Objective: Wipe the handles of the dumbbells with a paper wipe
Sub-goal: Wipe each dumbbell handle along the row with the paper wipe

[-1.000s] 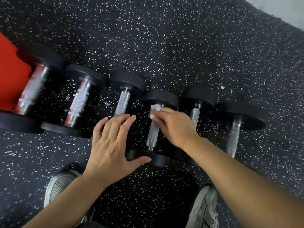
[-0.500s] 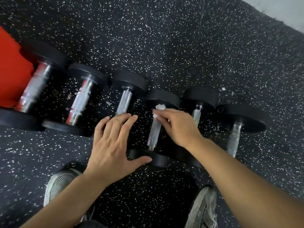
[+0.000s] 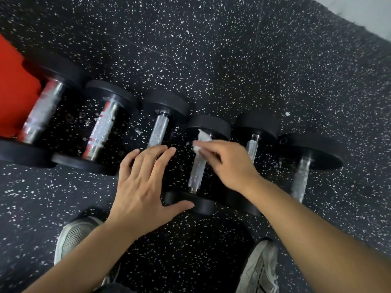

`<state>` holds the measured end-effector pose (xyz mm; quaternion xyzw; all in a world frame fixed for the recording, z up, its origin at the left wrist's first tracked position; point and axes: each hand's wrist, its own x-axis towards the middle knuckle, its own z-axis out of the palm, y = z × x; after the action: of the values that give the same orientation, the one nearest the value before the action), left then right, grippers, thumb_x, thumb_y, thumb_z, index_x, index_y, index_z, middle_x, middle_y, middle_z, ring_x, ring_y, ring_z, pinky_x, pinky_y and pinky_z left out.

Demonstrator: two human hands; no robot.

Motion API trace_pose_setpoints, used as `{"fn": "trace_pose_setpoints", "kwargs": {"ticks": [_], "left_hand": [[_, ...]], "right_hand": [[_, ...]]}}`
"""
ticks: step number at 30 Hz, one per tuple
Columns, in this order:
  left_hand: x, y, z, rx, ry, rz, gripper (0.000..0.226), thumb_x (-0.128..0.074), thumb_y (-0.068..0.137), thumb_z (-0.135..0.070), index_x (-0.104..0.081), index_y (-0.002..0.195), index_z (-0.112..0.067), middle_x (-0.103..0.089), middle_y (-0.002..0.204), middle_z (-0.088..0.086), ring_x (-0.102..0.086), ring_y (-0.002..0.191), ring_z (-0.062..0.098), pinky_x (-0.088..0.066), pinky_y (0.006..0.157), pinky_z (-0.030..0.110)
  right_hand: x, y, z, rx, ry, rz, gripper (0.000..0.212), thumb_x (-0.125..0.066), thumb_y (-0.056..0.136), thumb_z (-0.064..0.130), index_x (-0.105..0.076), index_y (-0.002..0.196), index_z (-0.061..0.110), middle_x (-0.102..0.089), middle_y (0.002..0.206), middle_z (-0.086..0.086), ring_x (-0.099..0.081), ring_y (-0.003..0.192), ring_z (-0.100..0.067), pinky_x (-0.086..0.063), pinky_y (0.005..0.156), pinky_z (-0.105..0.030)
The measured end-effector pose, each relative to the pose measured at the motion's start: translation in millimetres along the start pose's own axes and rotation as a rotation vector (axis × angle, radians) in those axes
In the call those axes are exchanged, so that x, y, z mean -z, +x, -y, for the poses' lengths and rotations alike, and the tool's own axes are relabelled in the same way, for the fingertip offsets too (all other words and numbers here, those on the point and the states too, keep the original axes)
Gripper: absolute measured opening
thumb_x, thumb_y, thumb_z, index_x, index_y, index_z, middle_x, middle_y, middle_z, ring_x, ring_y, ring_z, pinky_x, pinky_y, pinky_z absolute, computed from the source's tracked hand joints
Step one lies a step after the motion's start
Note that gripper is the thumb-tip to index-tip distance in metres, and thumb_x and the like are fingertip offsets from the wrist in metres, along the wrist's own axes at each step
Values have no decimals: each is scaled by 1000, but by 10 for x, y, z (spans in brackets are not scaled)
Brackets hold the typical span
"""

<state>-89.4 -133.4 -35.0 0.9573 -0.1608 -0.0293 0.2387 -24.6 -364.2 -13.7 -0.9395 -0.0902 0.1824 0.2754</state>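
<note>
Several black dumbbells with knurled silver handles lie in a row on the speckled rubber floor. My right hand (image 3: 227,163) presses a crumpled white paper wipe (image 3: 202,137) against the upper end of the fourth dumbbell's handle (image 3: 196,172). The hand is blurred. My left hand (image 3: 143,182) lies flat with fingers spread over the lower end of the third dumbbell (image 3: 159,132), its thumb resting on the fourth dumbbell's near plate (image 3: 190,203). The third handle's lower part is hidden under my fingers.
A red object (image 3: 14,89) lies at the far left under the biggest dumbbell (image 3: 42,115). Two more dumbbells (image 3: 251,144) (image 3: 300,178) lie to the right. My two shoes (image 3: 72,237) (image 3: 260,269) stand close to the row. The mat's edge runs at the top right.
My right hand with the wipe has slid slightly along the upper part of the fourth handle. My left hand has stayed in place.
</note>
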Motion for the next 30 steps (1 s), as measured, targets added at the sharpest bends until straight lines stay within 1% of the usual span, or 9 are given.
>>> {"fn": "trace_pose_setpoints", "kwargs": {"ticks": [3,10,14,17,19,23,25,28,30], "left_hand": [[5,6,-4,-1,1,2,114,-71,71,-84,-43,154,-12,-50,152,7,-50,141,27,-23,126,53],[27,28,-21,8,-3,18,118,-70,67,-83,-39,157,-12,-46,156,8,-47,143,28,-16,128,50],[35,99,-99,-6,-26,0,114,-62,75,-85,-38,157,-10,-45,156,10,-43,146,28,-16,127,49],[12,249,-279,-33,-62,0,113,-53,80,-89,-37,158,-10,-45,155,11,-41,146,29,-17,127,50],[-20,359,-444,-71,-90,11,114,-52,79,-91,-36,159,-11,-44,156,11,-40,147,28,-18,127,52],[-156,495,-772,-150,-97,63,115,-60,77,-88,-35,159,-12,-43,158,11,-40,148,30,-25,123,59],[-242,518,-896,-163,-81,103,116,-62,76,-86,-32,161,-14,-40,160,10,-38,150,30,-24,124,59],[-376,515,-1018,-160,-30,140,113,-63,75,-80,-27,162,-17,-37,161,9,-35,151,31,-21,127,57],[-446,507,-1044,-140,-24,151,111,-64,76,-78,-26,162,-18,-36,161,9,-34,152,31,-21,127,57]], "right_hand": [[-76,11,-74,6,-101,-17,35,-47,103,45,-63,133,36,-67,129,14,-63,117,-10,-53,95,-33],[-128,-168,26,139,-139,375,31,-50,101,49,-66,125,38,-67,130,13,-60,121,-12,-48,101,-38],[-18,-186,28,-2,185,480,29,-57,98,48,-69,123,40,-69,125,13,-62,114,-5,-48,100,-31],[244,-243,-99,-77,477,275,28,-58,98,45,-67,124,45,-70,124,17,-60,120,0,-44,109,-34],[456,-307,-282,-102,537,71,29,-58,98,40,-67,126,39,-74,115,16,-63,116,1,-45,108,-34],[761,-382,-733,-223,306,-228,30,-58,99,42,-70,125,33,-72,110,21,-67,95,7,-52,87,-21],[779,-347,-927,-256,104,-226,29,-57,99,43,-70,124,35,-74,112,15,-70,91,-6,-56,84,-32],[643,-281,-1073,-240,-136,-94,34,-50,101,48,-64,131,40,-71,127,8,-67,111,-17,-53,94,-37],[536,-270,-1107,-220,-137,-105,34,-50,101,46,-62,133,40,-69,128,7,-65,117,-19,-52,97,-39]]}}
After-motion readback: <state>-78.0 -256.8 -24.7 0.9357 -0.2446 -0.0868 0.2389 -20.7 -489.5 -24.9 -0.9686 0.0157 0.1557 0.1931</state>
